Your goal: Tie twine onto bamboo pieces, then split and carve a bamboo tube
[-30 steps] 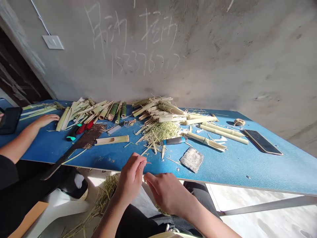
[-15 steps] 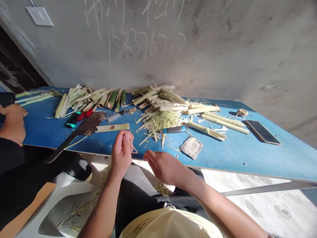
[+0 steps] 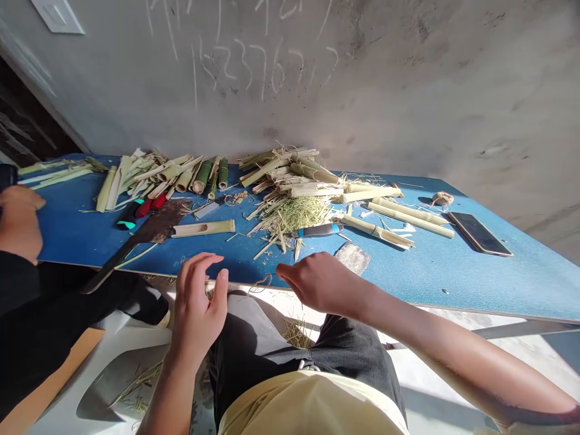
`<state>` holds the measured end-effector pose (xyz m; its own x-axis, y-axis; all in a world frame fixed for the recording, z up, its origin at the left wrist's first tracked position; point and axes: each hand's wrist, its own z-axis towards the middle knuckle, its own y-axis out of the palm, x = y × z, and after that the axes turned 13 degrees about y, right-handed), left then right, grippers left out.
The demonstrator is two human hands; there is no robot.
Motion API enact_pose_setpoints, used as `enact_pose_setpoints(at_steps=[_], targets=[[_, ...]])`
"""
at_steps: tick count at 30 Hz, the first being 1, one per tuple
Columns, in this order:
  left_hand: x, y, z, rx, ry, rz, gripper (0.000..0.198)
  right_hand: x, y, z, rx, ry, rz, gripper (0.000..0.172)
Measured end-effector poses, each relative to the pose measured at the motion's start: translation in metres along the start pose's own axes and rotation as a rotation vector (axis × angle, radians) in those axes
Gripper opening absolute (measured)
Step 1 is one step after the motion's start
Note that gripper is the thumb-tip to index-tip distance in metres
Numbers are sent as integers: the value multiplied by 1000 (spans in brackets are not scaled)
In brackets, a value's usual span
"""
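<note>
Writing: chalk digits [image 3: 265,69] on the wall; "152376" legible, later strokes uncertain, line above cut off by the frame.

Grip: left hand [image 3: 199,302] wide, thumb well apart from the fingers, nothing seen in it. Right hand [image 3: 321,281] curled, back upward; cannot tell how tightly it closes or whether it pinches the brown string [image 3: 263,281]. String loops just beside the right fingertips, between the hands, at the table's front edge.

Edges: cleaver [image 3: 158,226] at left, handle projecting past that edge. Split bamboo [image 3: 203,228] beyond the left hand; grey pad [image 3: 352,258] partly behind the right wrist. Plain blue table [image 3: 475,284] surface stretches between pad, phone [image 3: 480,233] and front edge.
</note>
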<state>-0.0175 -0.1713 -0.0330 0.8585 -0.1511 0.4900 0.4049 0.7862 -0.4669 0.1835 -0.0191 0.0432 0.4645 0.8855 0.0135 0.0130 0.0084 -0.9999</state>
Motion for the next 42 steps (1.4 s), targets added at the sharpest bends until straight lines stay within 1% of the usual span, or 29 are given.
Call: enact_pose_setpoints(at_steps=[1, 2, 3, 5, 7, 9, 10, 12, 15, 17, 19, 21, 23, 26, 29, 32, 35, 39, 42], targets=[[7, -1, 2, -15, 32, -46, 24, -2, -4, 1, -17, -28, -24, 26], [13, -1, 4, -69, 37, -142, 24, -4, -7, 1, -33, -54, -45, 24], [19, 2, 6, -149, 17, -260, 25, -6, -9, 1, -44, -77, -66, 23], [27, 14, 6, -298, -73, -457, 29, -11, -11, -2, -54, -106, -98, 26], [29, 29, 1, -375, -179, -542, 33, -13, -7, -6, -61, -119, -112, 25], [28, 42, -6, -398, -256, -564, 35, -13, 0, -12, -78, -118, -96, 20], [28, 47, -10, -418, -273, -562, 36, -13, 5, -14, -87, -116, -78, 20], [27, 52, -18, -479, -260, -542, 38, -11, 12, -19, -98, -96, -36, 24], [31, 51, -31, -599, -207, -548, 39, -7, 18, -25, -126, -43, 21, 32], [34, 50, -39, -677, -202, -591, 39, -4, 21, -30, -161, -12, 53, 34], [37, 49, -48, -737, -208, -623, 38, -1, 25, -38, -185, 23, 93, 31], [38, 49, -55, -770, -207, -645, 35, 1, 30, -48, -194, 42, 167, 26], [38, 48, -60, -782, -195, -666, 33, 3, 34, -59, -202, 8, 254, 23], [38, 43, -61, -797, -115, -637, 31, 5, 40, -73, -195, -133, 275, 22], [41, 36, -61, -830, 46, -495, 28, 6, 44, -82, -157, -237, 199, 23], [47, 32, -62, -808, 280, -274, 22, 7, 46, -84, -145, -229, 195, 25], [52, 32, -63, -748, 471, -151, 22, 7, 44, -84, -180, -180, 257, 25], [55, 32, -63, -647, 641, -18, 28, 7, 38, -85, -230, -144, 400, 28], [55, 31, -64, -590, 721, 21, 28, 6, 34, -85, -265, -162, 491, 30]])
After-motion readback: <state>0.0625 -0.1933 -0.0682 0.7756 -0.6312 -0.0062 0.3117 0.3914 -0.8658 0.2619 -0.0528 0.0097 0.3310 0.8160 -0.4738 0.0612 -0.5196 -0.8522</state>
